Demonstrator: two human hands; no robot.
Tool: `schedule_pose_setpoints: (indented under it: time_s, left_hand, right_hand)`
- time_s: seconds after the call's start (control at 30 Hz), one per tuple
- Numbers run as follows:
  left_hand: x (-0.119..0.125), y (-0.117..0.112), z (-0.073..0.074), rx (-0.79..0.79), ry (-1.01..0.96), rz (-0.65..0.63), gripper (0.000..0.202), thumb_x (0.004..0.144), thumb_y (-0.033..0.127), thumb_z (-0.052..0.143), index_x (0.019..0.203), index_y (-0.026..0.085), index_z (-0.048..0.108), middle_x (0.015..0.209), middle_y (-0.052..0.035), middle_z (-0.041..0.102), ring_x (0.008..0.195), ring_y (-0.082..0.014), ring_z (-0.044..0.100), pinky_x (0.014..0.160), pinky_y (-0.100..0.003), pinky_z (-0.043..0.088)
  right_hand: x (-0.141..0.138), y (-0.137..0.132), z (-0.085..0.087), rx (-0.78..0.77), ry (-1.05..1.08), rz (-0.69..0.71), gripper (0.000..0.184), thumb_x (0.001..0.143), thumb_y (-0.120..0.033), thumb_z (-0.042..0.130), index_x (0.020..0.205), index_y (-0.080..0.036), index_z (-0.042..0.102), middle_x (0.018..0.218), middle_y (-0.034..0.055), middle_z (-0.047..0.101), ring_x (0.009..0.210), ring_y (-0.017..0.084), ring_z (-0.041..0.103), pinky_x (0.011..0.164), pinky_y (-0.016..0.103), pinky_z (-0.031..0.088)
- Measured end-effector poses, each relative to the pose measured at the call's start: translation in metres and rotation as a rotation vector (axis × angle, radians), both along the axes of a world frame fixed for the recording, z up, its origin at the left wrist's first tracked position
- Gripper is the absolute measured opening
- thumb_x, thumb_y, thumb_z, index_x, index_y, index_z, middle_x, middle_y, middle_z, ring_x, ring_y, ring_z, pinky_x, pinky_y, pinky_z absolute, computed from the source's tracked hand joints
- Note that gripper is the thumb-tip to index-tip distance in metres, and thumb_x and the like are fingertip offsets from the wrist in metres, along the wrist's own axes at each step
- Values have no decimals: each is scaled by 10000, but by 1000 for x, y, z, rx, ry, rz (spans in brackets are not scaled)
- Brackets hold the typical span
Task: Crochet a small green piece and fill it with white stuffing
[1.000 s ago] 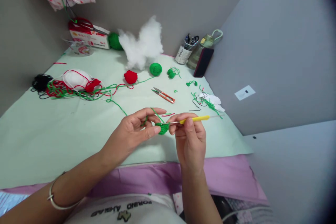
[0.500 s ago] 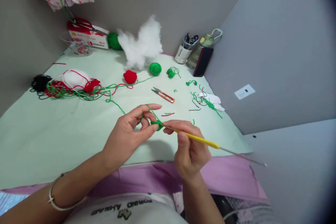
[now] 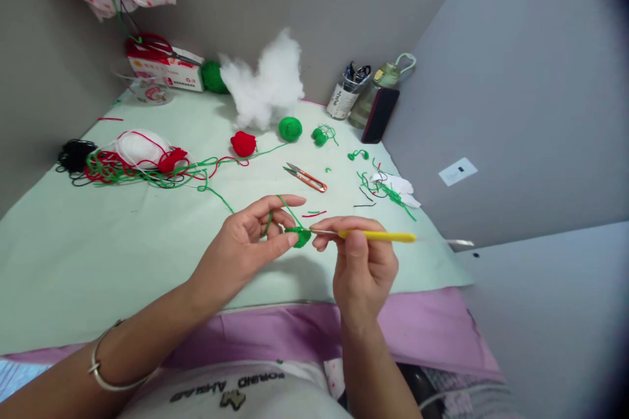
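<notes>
Between thumb and fingers, my left hand [image 3: 240, 242] pinches a small green crochet piece [image 3: 301, 237]. Green yarn [image 3: 291, 209] runs from that piece up over the raised left index finger. My right hand [image 3: 366, 268] grips a crochet hook [image 3: 378, 236] by its yellow handle, its metal shaft pointing left. The hook's tip meets the green piece, though whether it sits inside a loop is too small to tell. Past the hands lies a pair of orange thread snips [image 3: 307, 178], with a green yarn ball [image 3: 290, 129] and a red yarn ball [image 3: 244, 143] beyond.
Tangled yarn [image 3: 137, 167] covers the left side of the table. White stuffing [image 3: 265, 82], a tissue box [image 3: 184, 72], a pen cup [image 3: 343, 99], a bottle [image 3: 363, 105] and a phone [image 3: 381, 116] stand at the back. Green scraps [image 3: 390, 193] lie right, beside the grey partition [image 3: 531, 78].
My right hand has turned the hook from a downward slant to nearly level and shifted slightly right. More of the green piece shows now, tilted in my left fingers.
</notes>
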State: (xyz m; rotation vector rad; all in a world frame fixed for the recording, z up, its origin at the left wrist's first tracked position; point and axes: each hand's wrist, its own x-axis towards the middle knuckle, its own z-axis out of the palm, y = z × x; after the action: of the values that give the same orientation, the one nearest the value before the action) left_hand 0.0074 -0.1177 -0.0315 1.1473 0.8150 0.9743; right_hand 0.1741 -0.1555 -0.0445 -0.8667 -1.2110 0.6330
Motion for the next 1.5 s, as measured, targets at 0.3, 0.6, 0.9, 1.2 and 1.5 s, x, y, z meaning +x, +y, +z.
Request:
schedule_pose_setpoints:
  time_s: [0.3,0.6,0.9,1.2,1.5]
  left_hand:
    - [3,-1,-2,-92,-135,-82,310,885,261,789,1186,331,768,911,33,638,852,-99,585,798,-210,463]
    - [4,0,0,-94,-97,-55,321,863,280,810,1178,315,763,869,35,619,821,-101,572,773,-211,456]
    - [9,-8,2,100,196,183,349,852,189,735,1181,306,739,830,53,580,675,-85,460,739,-239,431]
    - [10,-10,6,49,130,155,360,837,201,770,1185,285,741,840,34,609,721,-102,506,738,-235,448]
    - [3,2,3,-382,-242,-111,468,836,324,824,1287,231,736,823,12,615,650,-91,421,615,-230,347]
  right_hand:
    - [1,4,2,-130,212,109,212,1057,-283,540,970,-225,724,907,19,793,681,106,711,653,254,583]
    - [7,4,0,-135,157,140,220,1063,-300,519,972,-224,704,902,22,781,681,121,709,674,288,591]
    - [5,-5,1,212,-458,-78,246,1018,-108,510,1150,-214,689,991,72,761,924,181,736,760,333,616]
    - [6,-4,-9,256,-596,-183,287,1001,-123,533,1200,-267,680,991,65,767,909,207,752,730,361,640]
    - [1,-4,-8,125,-213,-145,287,1023,-161,533,1125,-311,756,933,42,739,784,181,678,663,357,569]
